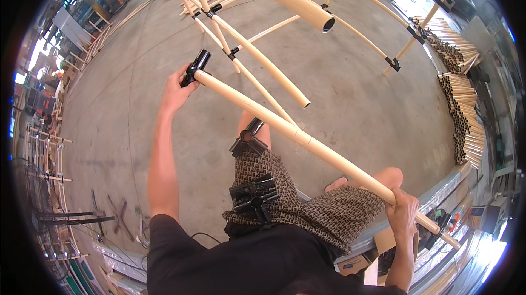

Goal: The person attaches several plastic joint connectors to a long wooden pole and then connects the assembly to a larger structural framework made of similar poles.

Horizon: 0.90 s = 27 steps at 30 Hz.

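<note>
A: Start at the left. What's gripped?
B: Left hand (178,89) closed on a black joint (197,67), which sits at the pole's (296,133) end. Fully seated? Can't tell.
A: Then?
B: One loose joint (249,140) near the left knee, a second loose joint (256,193) nearer the waist. Neither carries a pole.
A: The frame (260,58)?
B: Ahead of the sitter. Many corners look jointed; at least one bar (290,88) ends bare.
A: And the pole?
B: Slants across, above the shorts (345,213), left end farther out.
A: Far right?
B: Right hand (404,213) wrapped round the pole, short of its end. Something black (438,223) there; can't tell if it's fitted. Stacked poles (466,114) beyond.
A: How far along?
B: My reading: partway. Left end has its joint, or nearly; held pole and loose joints not yet on the frame.
</note>
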Each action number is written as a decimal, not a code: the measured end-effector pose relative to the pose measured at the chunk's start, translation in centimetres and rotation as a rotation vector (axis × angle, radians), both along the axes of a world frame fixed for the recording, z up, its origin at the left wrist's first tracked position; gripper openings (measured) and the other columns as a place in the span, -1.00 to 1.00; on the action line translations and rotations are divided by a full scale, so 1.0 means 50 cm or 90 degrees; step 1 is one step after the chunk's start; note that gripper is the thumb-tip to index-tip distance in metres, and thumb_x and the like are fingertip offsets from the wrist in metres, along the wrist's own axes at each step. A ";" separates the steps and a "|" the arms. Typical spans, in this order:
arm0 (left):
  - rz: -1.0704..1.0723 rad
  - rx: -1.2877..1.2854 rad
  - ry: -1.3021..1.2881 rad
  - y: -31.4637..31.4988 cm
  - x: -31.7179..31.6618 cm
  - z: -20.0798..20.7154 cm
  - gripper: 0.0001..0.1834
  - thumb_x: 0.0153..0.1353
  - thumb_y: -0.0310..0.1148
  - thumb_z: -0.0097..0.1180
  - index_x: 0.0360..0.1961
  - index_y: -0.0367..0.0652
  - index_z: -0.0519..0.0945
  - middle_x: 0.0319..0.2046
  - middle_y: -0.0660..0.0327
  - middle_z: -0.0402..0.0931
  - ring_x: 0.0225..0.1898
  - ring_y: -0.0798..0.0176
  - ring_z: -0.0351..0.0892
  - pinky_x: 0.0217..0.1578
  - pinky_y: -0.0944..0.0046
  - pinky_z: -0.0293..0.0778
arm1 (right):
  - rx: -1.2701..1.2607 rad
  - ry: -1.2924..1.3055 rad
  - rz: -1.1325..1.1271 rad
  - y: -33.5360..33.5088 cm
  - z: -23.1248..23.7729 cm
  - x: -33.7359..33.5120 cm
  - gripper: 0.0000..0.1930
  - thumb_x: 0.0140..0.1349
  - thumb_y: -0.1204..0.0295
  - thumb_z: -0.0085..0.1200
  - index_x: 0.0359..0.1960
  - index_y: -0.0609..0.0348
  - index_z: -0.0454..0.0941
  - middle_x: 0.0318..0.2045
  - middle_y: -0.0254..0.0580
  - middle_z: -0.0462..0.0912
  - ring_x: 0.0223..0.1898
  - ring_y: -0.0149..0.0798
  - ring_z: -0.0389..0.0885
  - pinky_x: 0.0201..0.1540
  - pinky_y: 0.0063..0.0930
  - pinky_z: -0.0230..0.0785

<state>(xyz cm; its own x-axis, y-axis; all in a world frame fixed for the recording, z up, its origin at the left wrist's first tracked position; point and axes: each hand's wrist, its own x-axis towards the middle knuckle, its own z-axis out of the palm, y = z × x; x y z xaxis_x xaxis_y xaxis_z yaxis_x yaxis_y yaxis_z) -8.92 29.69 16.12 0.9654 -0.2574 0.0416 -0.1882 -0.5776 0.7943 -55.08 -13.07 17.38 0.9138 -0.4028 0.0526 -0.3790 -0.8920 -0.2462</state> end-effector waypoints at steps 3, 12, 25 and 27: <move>-0.058 -0.059 0.049 0.001 -0.020 0.007 -0.31 0.04 -0.63 0.29 0.28 -0.17 0.48 -0.33 0.27 0.67 -0.32 0.47 0.56 -0.31 0.41 0.43 | -0.025 0.007 -0.003 0.004 0.010 0.000 -0.81 -0.03 0.55 0.25 -0.43 0.20 0.44 -0.58 0.01 0.52 -0.47 0.18 0.54 -0.40 -0.04 0.31; -0.250 -0.202 0.202 -0.270 -0.340 0.013 -0.33 0.11 -0.54 0.28 0.31 -0.23 0.44 -0.20 0.17 0.66 -0.31 0.45 0.56 -0.30 0.37 0.52 | -0.040 -0.043 -0.004 0.050 0.006 0.114 -0.82 -0.01 0.50 0.27 -0.41 0.17 0.50 -0.53 -0.01 0.54 -0.42 0.12 0.56 -0.37 -0.03 0.34; -0.030 0.128 0.023 -0.081 -0.279 -0.082 -0.67 0.31 -0.22 0.20 -0.13 -0.32 0.68 -0.33 0.05 0.70 -0.27 0.22 0.69 -0.19 0.18 0.57 | 0.048 0.028 -0.032 0.042 -0.045 0.084 -0.82 -0.05 0.57 0.24 -0.36 0.13 0.59 -0.57 0.09 0.57 -0.42 0.22 0.58 -0.30 0.02 0.38; -0.051 0.162 0.132 -0.057 -0.252 -0.120 -0.60 0.30 -0.16 0.22 -0.09 -0.35 0.65 -0.29 0.02 0.70 -0.23 0.19 0.69 -0.17 0.16 0.56 | 0.028 0.032 -0.036 0.028 -0.058 0.066 -0.80 -0.06 0.58 0.23 -0.35 0.13 0.59 -0.55 0.10 0.60 -0.41 0.23 0.59 -0.29 0.01 0.40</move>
<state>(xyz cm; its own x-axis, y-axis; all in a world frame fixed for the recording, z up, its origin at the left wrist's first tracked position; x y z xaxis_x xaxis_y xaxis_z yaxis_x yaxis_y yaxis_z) -21.53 26.82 10.13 0.9228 -0.3099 -0.2291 -0.0906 -0.7523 0.6526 -51.77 -11.70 14.48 0.8903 -0.4553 -0.0114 -0.4419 -0.8575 -0.2636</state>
